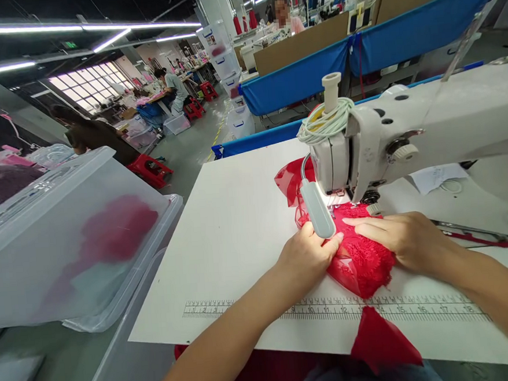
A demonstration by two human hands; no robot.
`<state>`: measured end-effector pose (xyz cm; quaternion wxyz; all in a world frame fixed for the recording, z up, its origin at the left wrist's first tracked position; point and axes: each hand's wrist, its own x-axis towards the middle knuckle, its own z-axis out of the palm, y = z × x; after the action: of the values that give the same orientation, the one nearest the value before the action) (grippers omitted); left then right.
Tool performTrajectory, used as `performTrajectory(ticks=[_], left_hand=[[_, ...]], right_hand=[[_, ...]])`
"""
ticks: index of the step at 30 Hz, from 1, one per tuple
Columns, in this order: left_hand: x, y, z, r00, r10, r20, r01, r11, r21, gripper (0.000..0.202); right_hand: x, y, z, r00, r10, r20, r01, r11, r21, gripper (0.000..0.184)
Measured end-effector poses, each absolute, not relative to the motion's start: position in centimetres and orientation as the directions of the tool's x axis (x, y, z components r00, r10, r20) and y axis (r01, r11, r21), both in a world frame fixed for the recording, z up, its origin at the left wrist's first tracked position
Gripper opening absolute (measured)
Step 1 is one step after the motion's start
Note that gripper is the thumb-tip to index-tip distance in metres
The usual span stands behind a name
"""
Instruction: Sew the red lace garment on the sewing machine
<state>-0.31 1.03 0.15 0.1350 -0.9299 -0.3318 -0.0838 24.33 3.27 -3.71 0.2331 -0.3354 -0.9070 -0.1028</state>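
Observation:
A piece of red lace fabric (363, 261) lies on the white sewing table (239, 226) under the head of a white sewing machine (406, 133). My left hand (306, 256) rests on the fabric's left edge, fingers curled and pressing it down beside the machine's small lamp (317, 209). My right hand (403, 238) lies flat on the fabric's right side, fingers stretched toward the needle area. More red fabric (290, 179) trails out behind the machine, and a red corner (381, 341) hangs over the table's near edge.
A clear plastic bin (66, 244) with red cloth inside stands to the left. A printed ruler (332, 310) runs along the table's front. Scissors with red handles (474, 234) lie at the right. Other people sit at tables farther back.

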Motion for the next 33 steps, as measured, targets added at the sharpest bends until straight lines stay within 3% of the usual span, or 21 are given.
performTrajectory(ticks=[14,25,33], left_hand=[[-0.4,1.1,0.6,0.755,0.623,0.205,0.656,-0.728,-0.2,0.03],[0.0,1.7,0.7,0.696,0.702,0.151,0.717,-0.692,-0.085,0.032],[-0.4,1.8,0.1,0.715,0.675,0.18,0.699,-0.699,-0.152,0.028]], right_hand=[[24.3,3.7,-4.1,-0.637,0.567,0.522,0.669,0.744,0.008,0.041],[24.4,4.0,-4.4,-0.595,0.677,0.433,0.708,0.696,-0.116,0.036],[24.5,4.1,-4.6,-0.582,0.692,0.428,0.715,0.685,-0.136,0.042]])
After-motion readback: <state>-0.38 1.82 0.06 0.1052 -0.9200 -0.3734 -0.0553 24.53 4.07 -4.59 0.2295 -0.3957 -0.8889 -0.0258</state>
